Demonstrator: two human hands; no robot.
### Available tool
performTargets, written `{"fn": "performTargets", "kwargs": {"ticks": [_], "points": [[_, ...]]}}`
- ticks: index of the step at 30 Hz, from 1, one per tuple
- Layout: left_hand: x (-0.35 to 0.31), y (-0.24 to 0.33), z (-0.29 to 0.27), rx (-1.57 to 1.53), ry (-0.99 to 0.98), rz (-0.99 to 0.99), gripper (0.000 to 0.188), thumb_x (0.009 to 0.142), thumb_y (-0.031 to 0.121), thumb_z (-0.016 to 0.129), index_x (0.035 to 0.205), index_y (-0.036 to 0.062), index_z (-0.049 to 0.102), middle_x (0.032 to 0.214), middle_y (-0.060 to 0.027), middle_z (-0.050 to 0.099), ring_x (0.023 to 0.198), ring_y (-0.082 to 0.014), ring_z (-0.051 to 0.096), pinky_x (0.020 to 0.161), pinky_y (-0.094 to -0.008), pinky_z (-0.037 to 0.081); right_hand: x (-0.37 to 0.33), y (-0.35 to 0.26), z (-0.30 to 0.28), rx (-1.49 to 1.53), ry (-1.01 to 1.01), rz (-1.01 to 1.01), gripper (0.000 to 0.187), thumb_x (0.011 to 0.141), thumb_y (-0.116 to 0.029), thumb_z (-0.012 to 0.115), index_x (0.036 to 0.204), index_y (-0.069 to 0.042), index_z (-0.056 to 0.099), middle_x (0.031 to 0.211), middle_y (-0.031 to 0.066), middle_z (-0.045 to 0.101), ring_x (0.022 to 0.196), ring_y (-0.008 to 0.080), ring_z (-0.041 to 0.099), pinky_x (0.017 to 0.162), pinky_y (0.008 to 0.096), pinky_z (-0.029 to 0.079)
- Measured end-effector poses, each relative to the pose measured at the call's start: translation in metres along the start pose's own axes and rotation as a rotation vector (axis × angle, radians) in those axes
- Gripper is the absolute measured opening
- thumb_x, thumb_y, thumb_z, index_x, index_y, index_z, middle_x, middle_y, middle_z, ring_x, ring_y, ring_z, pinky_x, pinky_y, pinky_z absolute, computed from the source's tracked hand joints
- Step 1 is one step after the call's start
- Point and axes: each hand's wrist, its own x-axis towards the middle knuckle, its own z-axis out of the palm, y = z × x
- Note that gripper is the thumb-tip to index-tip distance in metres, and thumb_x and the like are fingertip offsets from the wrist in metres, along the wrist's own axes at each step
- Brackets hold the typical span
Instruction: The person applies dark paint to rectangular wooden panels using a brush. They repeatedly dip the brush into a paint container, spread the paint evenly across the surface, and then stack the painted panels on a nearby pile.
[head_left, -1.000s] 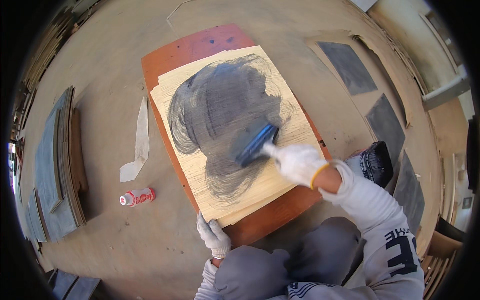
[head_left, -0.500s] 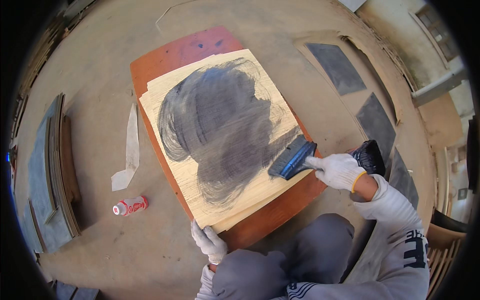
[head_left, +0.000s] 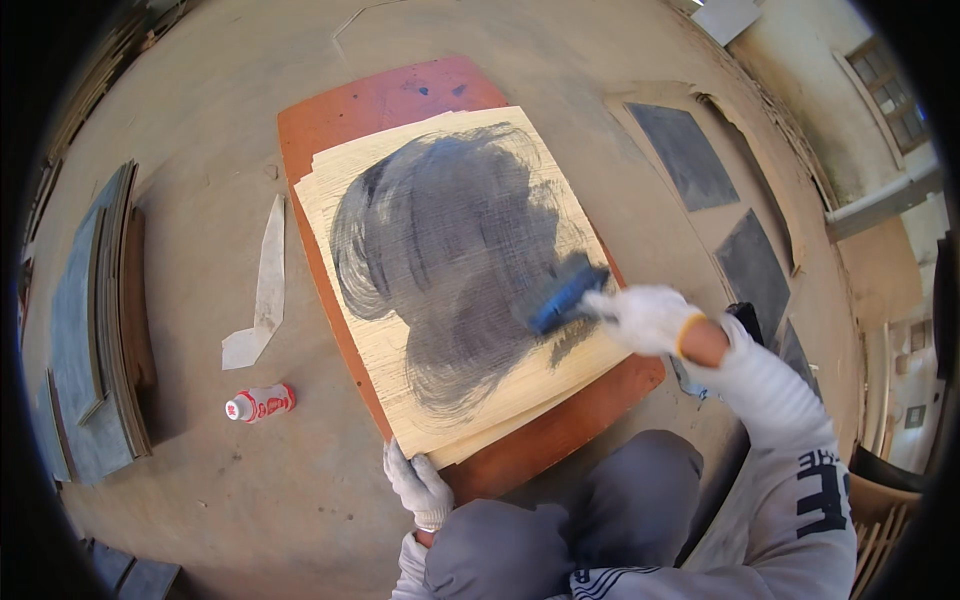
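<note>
A pale wooden sheet [head_left: 465, 405], with other sheets showing under its edges, lies on a reddish-brown board [head_left: 520, 455]. Dark grey paint [head_left: 450, 235] covers much of its middle in curved strokes, while the borders stay bare wood. My right hand [head_left: 650, 318], in a white knit glove, grips the handle of a wide paint brush [head_left: 565, 295], blurred by motion. Its bristles rest on the sheet's right part. My left hand [head_left: 418, 488], gloved too, grasps the near left corner of the wooden sheets. Behind my right wrist, a black container [head_left: 745, 318] is partly hidden.
To the left, a red and white bottle [head_left: 262, 403] lies on the floor near a pale offcut [head_left: 268, 285]. Stacked grey boards [head_left: 85, 340] stand farther left. Dark painted sheets [head_left: 685, 155] lie along the right. My knees [head_left: 640, 480] are close to the board's near edge.
My right hand and the brush have moved left and slightly up over the sheet, leaving fresh dark strokes near its right edge. My left hand stays at the corner.
</note>
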Motion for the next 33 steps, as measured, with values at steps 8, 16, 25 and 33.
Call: {"fn": "performTargets", "kwargs": {"ticks": [8,16,25,33], "points": [[-0.002,-0.001,0.002,-0.022,0.018,0.011,0.046,0.109,0.021,0.057,0.148,-0.0028,0.058,0.145,-0.0262,0.063,0.139,-0.0492,0.052,0.119,-0.0564,0.039,-0.014,-0.001,-0.011,0.044,0.014,0.041,0.046,0.103,-0.031,0.054,0.148,-0.026,0.063,0.11,0.0177,0.078,0.101,0.0405,0.074,0.089,0.0532,0.058],[0.024,0.014,-0.017,-0.128,-0.004,-0.057,0.05,0.107,0.025,0.057,0.147,-0.0045,0.057,0.144,-0.0277,0.062,0.135,-0.0495,0.053,0.118,-0.0555,0.04,0.227,-0.01,-0.097,0.096,0.263,0.036,0.047,0.097,-0.027,0.063,0.138,-0.008,0.07,0.138,0.0218,0.071,0.128,0.0388,0.068,0.107,0.0444,0.054],[0.034,0.019,0.001,0.053,0.052,-0.002,0.053,0.102,0.024,0.057,0.144,-0.0079,0.058,0.134,-0.0336,0.061,0.125,-0.051,0.056,0.109,-0.0587,0.043,0.313,-0.037,-0.12,0.252,0.401,-0.003,0.045,0.101,-0.025,0.055,0.142,-0.012,0.07,0.146,0.0201,0.067,0.139,0.041,0.061,0.116,0.0484,0.049],[0.03,0.026,0.01,0.037,-0.002,0.056,0.055,0.097,0.019,0.059,0.144,-0.01,0.057,0.133,-0.0323,0.062,0.125,-0.0504,0.056,0.11,-0.0598,0.042,0.305,0.049,-0.154,0.126,0.348,0.083,0.052,0.094,-0.025,0.063,0.143,-0.008,0.068,0.135,0.0217,0.072,0.125,0.0376,0.069,0.106,0.044,0.053]]}}
